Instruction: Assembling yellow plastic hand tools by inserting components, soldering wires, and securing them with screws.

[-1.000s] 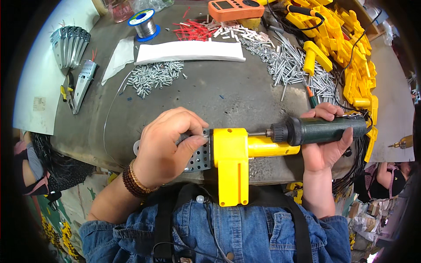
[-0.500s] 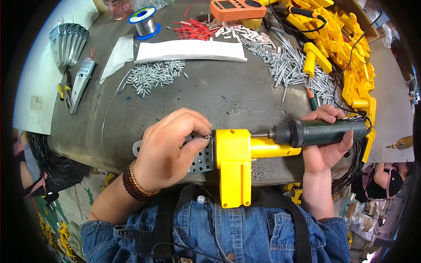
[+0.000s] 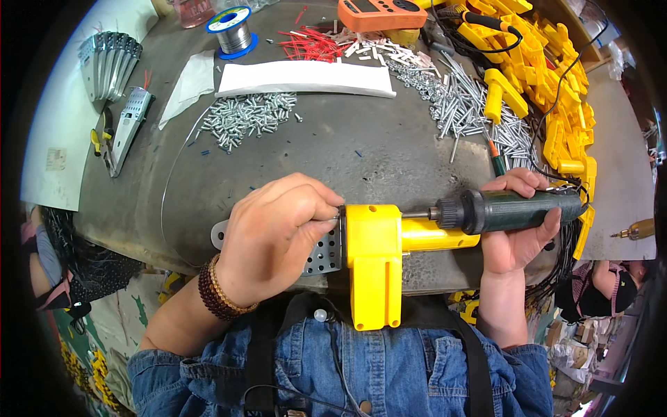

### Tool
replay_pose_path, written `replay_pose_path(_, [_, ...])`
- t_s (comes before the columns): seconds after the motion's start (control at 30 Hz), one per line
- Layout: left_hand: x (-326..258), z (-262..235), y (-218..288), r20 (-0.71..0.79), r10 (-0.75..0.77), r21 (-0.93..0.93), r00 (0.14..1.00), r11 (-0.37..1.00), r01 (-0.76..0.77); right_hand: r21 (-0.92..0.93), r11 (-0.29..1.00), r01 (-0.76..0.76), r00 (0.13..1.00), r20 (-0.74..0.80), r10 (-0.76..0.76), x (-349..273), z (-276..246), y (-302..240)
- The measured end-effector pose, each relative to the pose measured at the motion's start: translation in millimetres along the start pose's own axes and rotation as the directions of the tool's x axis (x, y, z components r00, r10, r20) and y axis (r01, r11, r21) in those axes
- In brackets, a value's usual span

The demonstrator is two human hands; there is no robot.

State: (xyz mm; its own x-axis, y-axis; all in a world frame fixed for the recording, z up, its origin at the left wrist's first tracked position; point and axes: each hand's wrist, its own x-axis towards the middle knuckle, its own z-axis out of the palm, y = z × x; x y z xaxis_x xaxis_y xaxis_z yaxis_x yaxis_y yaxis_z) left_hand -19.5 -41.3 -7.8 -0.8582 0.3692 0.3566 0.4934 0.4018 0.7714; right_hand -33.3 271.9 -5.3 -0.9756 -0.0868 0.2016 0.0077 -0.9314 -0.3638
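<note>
My right hand [image 3: 511,247] is wrapped round a dark green electric screwdriver [image 3: 514,211] that lies level. Its thin shaft [image 3: 417,215] points left into the side of a yellow plastic handle-shaped part [image 3: 374,278]. Against the left side of that part stands a grey perforated metal piece [image 3: 322,258], partly covered by my left hand [image 3: 274,240]. Thumb and fingertips of the left hand pinch together where the metal meets the yellow plastic, opposite the screwdriver. Whatever small thing they hold is hidden by the fingers.
Short screws [image 3: 246,118] lie heaped beyond a folded white sheet's near edge. Long screws [image 3: 472,104], nuts and yellow parts [image 3: 556,90] crowd the right. A solder spool [image 3: 231,35], an orange multimeter [image 3: 382,15] and red sleeves [image 3: 313,47] are at the back; pliers [image 3: 104,142] lie left.
The left fingertips have closed further against the metal, covering a small shiny bit visible between them before. The yellow part has shifted very slightly right; the screwdriver is nearly still.
</note>
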Motion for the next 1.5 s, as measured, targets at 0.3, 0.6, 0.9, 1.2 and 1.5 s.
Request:
replay_pose_path(0.3, [-2.1, 1.8, -2.6, -0.089, 0.085, 0.04, 0.992, 0.996, -0.082, -0.027, 1.0, 0.006, 1.0, 0.026, -0.006, 1.2, 0.9, 2.7])
replay_pose_path(0.6, [-33.1, -135.1, -35.6, -0.548, -0.122, 0.372, 0.828, 0.85, 0.372, -0.052, 0.998, 0.027, 0.999, 0.024, -0.026, -10.6, -9.7, -4.9])
replay_pose_path(0.9, [-32.9, -272.4, -168.9, -0.815, -0.43, 0.354, 0.389, 0.161, 0.921, -0.004, 1.0, 0.007, 0.999, 0.039, -0.007, -8.5, -10.8, -4.3])
replay_pose_path(1.2, [-106.5, -336.9, -174.2, -0.469, -0.657, -0.72, 0.591, 0.671, 0.175, -0.028, 1.0, 0.009, 1.0, 0.002, -0.009, -7.7, -11.2, 0.4])
replay_pose_path(1.5, [11.2, -120.6, 3.7, -0.209, -0.109, -0.964, 0.972, 0.187, -0.187, 0.013, 1.0, 0.011, 0.999, 0.032, -0.011, -9.3, -14.8, -1.7])
